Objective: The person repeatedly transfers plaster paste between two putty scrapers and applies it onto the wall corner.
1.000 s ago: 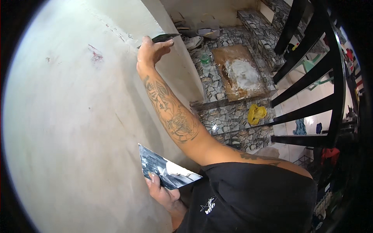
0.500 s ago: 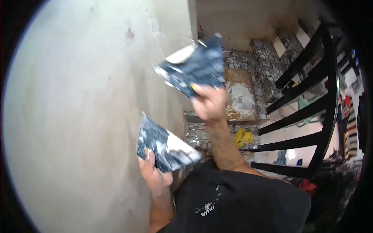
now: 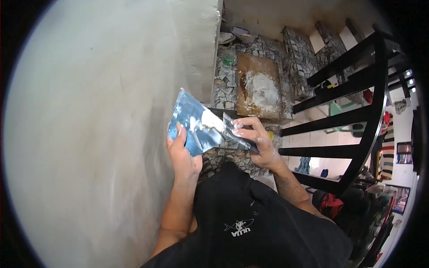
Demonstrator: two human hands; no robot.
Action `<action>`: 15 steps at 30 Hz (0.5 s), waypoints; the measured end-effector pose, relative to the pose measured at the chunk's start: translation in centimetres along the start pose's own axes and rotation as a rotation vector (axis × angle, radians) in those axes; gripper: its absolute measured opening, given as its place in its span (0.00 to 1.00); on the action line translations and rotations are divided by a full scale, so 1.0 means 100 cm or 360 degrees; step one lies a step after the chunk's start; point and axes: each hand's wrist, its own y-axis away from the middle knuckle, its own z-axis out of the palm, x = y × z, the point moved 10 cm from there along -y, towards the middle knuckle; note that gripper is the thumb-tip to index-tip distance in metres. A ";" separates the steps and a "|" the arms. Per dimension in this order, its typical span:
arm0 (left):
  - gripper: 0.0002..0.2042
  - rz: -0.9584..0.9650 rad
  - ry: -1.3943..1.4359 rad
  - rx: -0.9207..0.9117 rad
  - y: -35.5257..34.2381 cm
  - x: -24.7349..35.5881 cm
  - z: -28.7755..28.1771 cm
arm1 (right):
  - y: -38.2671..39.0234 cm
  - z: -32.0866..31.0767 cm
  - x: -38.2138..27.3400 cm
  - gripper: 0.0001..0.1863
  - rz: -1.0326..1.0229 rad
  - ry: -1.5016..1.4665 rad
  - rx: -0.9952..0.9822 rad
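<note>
My left hand (image 3: pixel 182 157) is closed around a flat, angular blue spreader (image 3: pixel 187 114), its thumb on the face, which carries white paste (image 3: pixel 211 119). My right hand (image 3: pixel 259 143) grips a second, darker spreader (image 3: pixel 245 144), fingers bent over it, with white smears on the fingertips. The two spreaders meet at the paste, the right one's edge against or just over the left one's face. Both are held in front of my black shirt, beside the pale, patchy plastered wall (image 3: pixel 98 134).
Below are stone-patterned steps (image 3: pixel 225 91) with a board (image 3: pixel 243 107) bearing white powder or paste, a green bottle (image 3: pixel 229 60) and pale containers (image 3: pixel 243 35). A black railing (image 3: pixel 330 152) runs along my right. Beyond it are a green chair (image 3: pixel 335 109) and assorted clutter lower down.
My right hand has come down from high near the wall's corner and turned its spreader onto the left one. My left hand has risen slightly. The camera's view has shifted.
</note>
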 end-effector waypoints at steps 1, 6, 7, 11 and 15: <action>0.11 -0.0037 0.0062 0.0023 0.001 -0.002 -0.001 | 0.006 -0.004 0.016 0.24 0.0008 -0.0018 0.0022; 0.14 -0.0237 0.0211 -0.0030 0.013 -0.019 -0.004 | 0.082 0.061 0.247 0.39 0.1215 -0.1603 0.0821; 0.14 -0.0232 0.0154 0.0011 0.015 -0.021 -0.002 | 0.089 0.071 0.302 0.37 0.1156 -0.1902 0.1184; 0.12 -0.0267 0.0084 0.0121 0.021 -0.035 -0.010 | 0.042 0.103 0.423 0.13 0.1256 -0.1870 0.1919; 0.12 -0.0264 -0.0053 0.0075 0.029 -0.027 -0.017 | -0.012 0.099 0.412 0.19 0.1432 -0.1751 0.2861</action>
